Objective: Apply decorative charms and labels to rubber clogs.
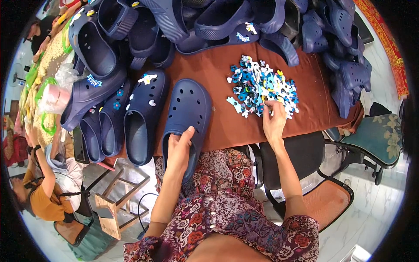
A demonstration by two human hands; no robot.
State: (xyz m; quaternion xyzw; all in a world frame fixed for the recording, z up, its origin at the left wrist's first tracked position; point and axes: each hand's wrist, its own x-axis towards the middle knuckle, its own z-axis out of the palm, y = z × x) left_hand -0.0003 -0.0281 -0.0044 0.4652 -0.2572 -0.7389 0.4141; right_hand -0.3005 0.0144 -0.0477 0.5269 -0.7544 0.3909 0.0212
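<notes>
My left hand (176,153) grips a navy clog (187,105) at the table's near edge, thumb on its upper and fingers inside the opening. The clog's holes show no charms. My right hand (274,120) reaches into the near side of a pile of small shoe charms (253,83) in blue, white, black and yellow. Its thumb and fingertips are pinched together on a charm there, mostly hidden by the fingers. Left of the held clog stands another navy clog (146,113) with a white character charm and a few small ones; further decorated clogs (112,122) sit beyond it.
Navy clogs (222,22) are heaped along the far side of the brown-covered table (218,126), with more stacked (351,74) at the right. A black chair (292,159) and a green chair (375,139) stand at the right. A wooden stool (109,209) and other people (48,196) are at the left.
</notes>
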